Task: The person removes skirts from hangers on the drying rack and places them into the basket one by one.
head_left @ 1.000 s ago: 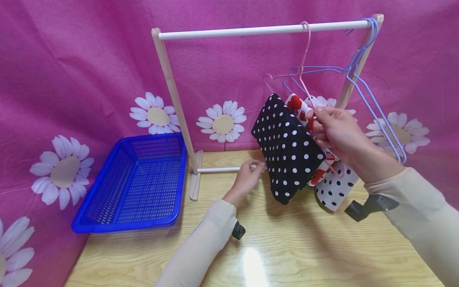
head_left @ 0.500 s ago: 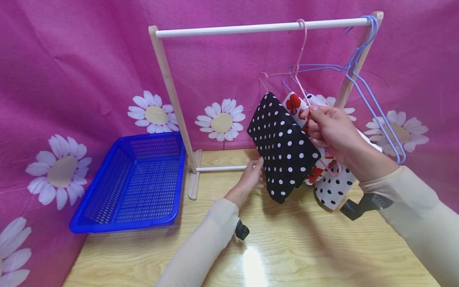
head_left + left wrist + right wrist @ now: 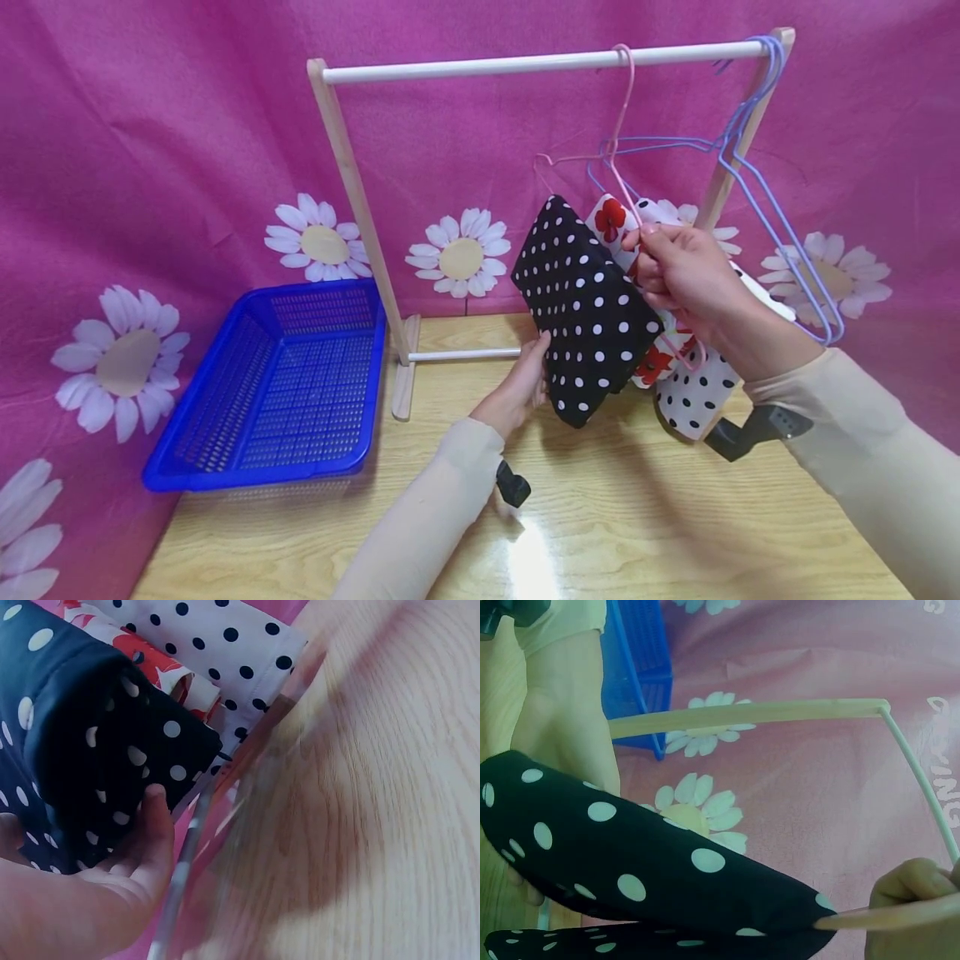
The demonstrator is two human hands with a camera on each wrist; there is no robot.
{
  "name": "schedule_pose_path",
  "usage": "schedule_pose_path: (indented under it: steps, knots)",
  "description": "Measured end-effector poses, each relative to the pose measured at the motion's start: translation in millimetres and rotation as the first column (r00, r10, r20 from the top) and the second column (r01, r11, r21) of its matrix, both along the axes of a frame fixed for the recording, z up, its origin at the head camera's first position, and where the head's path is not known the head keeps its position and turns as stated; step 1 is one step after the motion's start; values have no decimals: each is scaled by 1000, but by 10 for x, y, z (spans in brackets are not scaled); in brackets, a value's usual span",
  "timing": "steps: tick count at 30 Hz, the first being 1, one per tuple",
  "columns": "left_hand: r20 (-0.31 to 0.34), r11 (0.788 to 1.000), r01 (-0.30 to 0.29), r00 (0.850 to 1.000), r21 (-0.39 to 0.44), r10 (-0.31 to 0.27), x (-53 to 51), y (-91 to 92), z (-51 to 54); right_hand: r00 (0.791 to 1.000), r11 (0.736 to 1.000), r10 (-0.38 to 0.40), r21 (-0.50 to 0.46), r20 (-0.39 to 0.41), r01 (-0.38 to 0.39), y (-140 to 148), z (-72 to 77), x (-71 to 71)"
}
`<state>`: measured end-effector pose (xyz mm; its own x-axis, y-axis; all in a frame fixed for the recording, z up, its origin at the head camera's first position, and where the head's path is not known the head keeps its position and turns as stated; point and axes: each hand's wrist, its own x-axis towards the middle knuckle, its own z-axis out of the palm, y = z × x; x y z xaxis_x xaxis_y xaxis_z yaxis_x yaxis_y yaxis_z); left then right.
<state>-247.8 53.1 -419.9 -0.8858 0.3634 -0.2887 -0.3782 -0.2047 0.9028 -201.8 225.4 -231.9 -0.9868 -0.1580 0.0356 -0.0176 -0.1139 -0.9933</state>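
Note:
A pink hanger hooks over the white top rod of the rack, with a black cloth with white dots draped on it. My right hand pinches the hanger's near sloping arm between thumb and fingers. At the cloth's lower left edge is my left hand, thumb in front and the other fingers reaching behind the fabric. In the left wrist view its fingers press into the black cloth's folded underside. Behind hang a white cloth with red flowers and a white cloth with black dots.
Blue hangers hang at the rack's right end. A blue plastic basket stands left of the wooden rack post. The rack's lower bar runs just above the wooden table. A pink flowered backdrop rises behind.
My left hand has moved right, from beside the lower bar onto the black cloth's edge. The hanger and black cloth have shifted slightly left, with the right hand still pinching the hanger.

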Motion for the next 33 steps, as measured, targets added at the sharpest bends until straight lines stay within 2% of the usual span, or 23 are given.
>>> schedule_pose_path:
  steps: [5, 11, 16, 21, 27, 33]
  knots:
    - [42, 998, 41, 998, 53, -43, -13, -65, -32, 1000, 1000, -15, 20, 6, 15, 5, -6, 15]
    - [72, 996, 44, 996, 80, -49, -13, -149, -37, 998, 994, -63, 91, 12, 61, 2, 10, 26]
    - [96, 992, 16, 995, 123, -27, -29, -223, -50, 998, 993, -65, 104, 12, 64, 12, 23, 33]
    - [95, 990, -5, 995, 142, -9, -40, -292, -46, 998, 993, -65, 100, 7, 64, 17, 22, 25]
    - [134, 979, -59, 990, 196, 33, -33, -365, 21, 998, 994, -59, 95, 13, 58, 29, 18, 15]
    - [156, 976, -65, 987, 208, 33, 4, -465, 102, 998, 994, -54, 98, 11, 53, 13, 22, 2]
